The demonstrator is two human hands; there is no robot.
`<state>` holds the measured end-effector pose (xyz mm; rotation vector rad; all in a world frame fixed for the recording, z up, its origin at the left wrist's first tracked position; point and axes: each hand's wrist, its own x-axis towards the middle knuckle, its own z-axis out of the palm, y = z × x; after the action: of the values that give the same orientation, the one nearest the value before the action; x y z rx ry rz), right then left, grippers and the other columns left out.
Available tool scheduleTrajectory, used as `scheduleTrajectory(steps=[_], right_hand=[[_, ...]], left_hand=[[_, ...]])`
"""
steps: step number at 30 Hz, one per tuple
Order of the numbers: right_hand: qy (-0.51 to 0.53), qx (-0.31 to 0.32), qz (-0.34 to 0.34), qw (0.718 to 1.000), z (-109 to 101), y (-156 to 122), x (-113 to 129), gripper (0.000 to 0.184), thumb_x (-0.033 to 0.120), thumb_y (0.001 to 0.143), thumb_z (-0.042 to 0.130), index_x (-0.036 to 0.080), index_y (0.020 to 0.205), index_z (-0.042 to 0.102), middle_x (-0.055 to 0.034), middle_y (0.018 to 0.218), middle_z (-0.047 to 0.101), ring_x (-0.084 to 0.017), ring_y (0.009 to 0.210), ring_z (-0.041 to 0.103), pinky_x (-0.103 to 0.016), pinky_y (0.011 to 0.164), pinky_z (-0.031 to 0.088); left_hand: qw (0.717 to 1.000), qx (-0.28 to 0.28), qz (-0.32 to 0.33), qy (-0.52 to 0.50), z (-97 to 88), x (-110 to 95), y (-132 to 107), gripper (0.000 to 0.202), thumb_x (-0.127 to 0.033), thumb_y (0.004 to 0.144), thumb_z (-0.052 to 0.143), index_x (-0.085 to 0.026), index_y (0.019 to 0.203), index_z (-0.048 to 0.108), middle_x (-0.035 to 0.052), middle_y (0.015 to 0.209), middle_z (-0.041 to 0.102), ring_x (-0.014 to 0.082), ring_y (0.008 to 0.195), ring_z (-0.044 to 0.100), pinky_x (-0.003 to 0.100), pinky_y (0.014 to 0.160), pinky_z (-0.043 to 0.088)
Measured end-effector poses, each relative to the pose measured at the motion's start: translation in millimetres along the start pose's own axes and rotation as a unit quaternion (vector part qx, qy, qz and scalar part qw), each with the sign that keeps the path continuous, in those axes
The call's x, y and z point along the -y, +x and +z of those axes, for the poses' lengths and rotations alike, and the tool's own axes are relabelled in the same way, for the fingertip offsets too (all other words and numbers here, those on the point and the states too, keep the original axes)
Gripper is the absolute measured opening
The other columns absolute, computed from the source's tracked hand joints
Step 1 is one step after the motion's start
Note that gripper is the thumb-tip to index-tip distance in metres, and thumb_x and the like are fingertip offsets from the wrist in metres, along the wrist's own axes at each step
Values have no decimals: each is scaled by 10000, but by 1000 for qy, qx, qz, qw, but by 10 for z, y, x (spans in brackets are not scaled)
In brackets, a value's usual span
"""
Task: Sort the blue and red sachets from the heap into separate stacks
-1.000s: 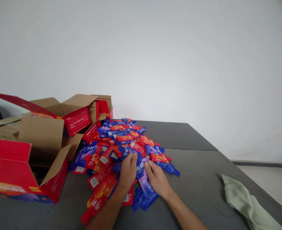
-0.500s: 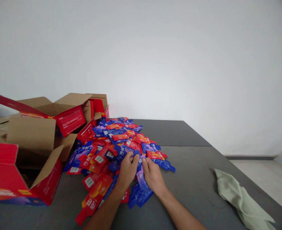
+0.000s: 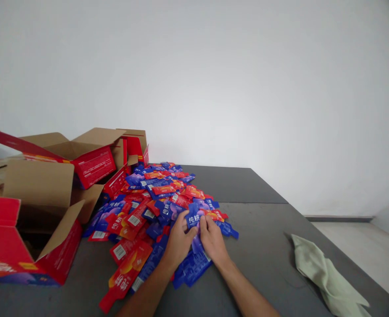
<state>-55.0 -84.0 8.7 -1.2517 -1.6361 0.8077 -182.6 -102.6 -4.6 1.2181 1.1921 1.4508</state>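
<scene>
Between my two hands is a blue and purple pouch (image 3: 193, 218) with white characters, its printed face toward me. My left hand (image 3: 178, 243) pinches its left side, thumb in front and fingers partly behind. On the right side, the thumb and fingers of my right hand (image 3: 213, 241) are closed on the same pouch. Its lower part hangs between the hands. Below them lie more blue pouches (image 3: 194, 267) on the dark table. A red and orange pouch (image 3: 130, 268) lies to the left of my left forearm, in a heap of red and blue pouches (image 3: 163, 190).
Open red cardboard boxes (image 3: 60, 257) stand at the left, with another open box (image 3: 95, 166) behind. A pale green cloth (image 3: 324, 273) lies on the dark grey table (image 3: 258, 246) at the right. A white wall (image 3: 214, 88) rises behind the table.
The pouch in my hands now shows more of its upper printed face. My left thumb has moved lower on it. The whole view has shifted slightly.
</scene>
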Motion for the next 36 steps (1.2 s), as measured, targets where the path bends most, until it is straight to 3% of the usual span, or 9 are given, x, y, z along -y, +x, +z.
scheduleTrajectory(steps=[5, 11, 20, 22, 25, 28, 30, 34, 36], right_hand=[[21, 15, 27, 999, 2, -21, 25, 378, 530, 970, 376, 230, 833, 560, -9, 753, 625, -182, 707, 583, -268, 655, 392], [56, 28, 39, 997, -52, -9, 18, 387, 501, 964, 372, 200, 939, 614, -28, 839, 650, -190, 770, 582, -277, 716, 436], [51, 31, 31, 998, -150, 21, 23, 416, 370, 938, 370, 167, 1169, 651, -30, 836, 682, -202, 802, 616, -283, 764, 468], [39, 30, 30, 998, -187, 38, 21, 431, 318, 925, 365, 167, 1215, 645, -41, 913, 702, -197, 822, 632, -293, 794, 481], [5, 12, 21, 1000, -218, 90, -14, 458, 247, 872, 402, 189, 1262, 636, -62, 1137, 694, -211, 1006, 643, -324, 914, 482], [-23, -11, 8, 1000, -236, 163, -84, 503, 223, 835, 443, 199, 1310, 605, -77, 1264, 649, -227, 1158, 601, -360, 1012, 453], [-30, -24, 1, 999, -281, 211, -137, 521, 243, 850, 450, 197, 1356, 564, -87, 1269, 645, -226, 1147, 610, -369, 1013, 459], [-16, -43, 8, 999, -529, 307, -261, 578, 338, 879, 477, 195, 1439, 466, -72, 1064, 712, -200, 865, 671, -346, 834, 534], [-12, -54, 11, 998, -708, 359, -349, 572, 372, 862, 510, 193, 1405, 508, -67, 985, 723, -196, 787, 659, -324, 760, 541]], left_hand=[[1000, -11, -16, -4, -18, -25, -40, 620, -284, 815, 633, -183, 1393, 436, 86, 1115, 688, 199, 1009, 664, 355, 951, 502], [998, 19, -24, -48, -1, -85, -76, 708, -216, 808, 602, -215, 1469, 345, 78, 1131, 684, 189, 1038, 656, 352, 974, 496], [999, 10, -40, -30, 12, -49, -81, 745, -328, 815, 656, -209, 1483, 349, 124, 1307, 614, 231, 1221, 587, 381, 1037, 467], [998, -1, -50, -23, 27, -43, -75, 768, -330, 804, 670, -212, 1489, 344, 122, 1304, 617, 236, 1220, 589, 383, 1022, 478], [998, -19, -54, -5, 71, -55, -33, 774, -319, 789, 682, -203, 1484, 363, 108, 1217, 663, 240, 1165, 623, 398, 1003, 488], [999, -10, -34, -7, 152, -96, 63, 773, -306, 781, 683, -181, 1477, 371, 107, 1191, 681, 236, 1138, 638, 394, 1005, 484], [1000, 3, -19, -12, 234, -130, 153, 768, -278, 780, 676, -178, 1474, 363, 104, 1171, 696, 226, 1105, 656, 380, 996, 489], [999, 30, -6, -13, 497, -149, 354, 687, -204, 773, 646, -171, 1416, 408, 97, 1063, 729, 214, 973, 694, 336, 862, 539], [999, 40, -3, 3, 682, -115, 457, 646, -202, 770, 642, -175, 1384, 445, 75, 987, 738, 197, 868, 698, 302, 770, 546]])
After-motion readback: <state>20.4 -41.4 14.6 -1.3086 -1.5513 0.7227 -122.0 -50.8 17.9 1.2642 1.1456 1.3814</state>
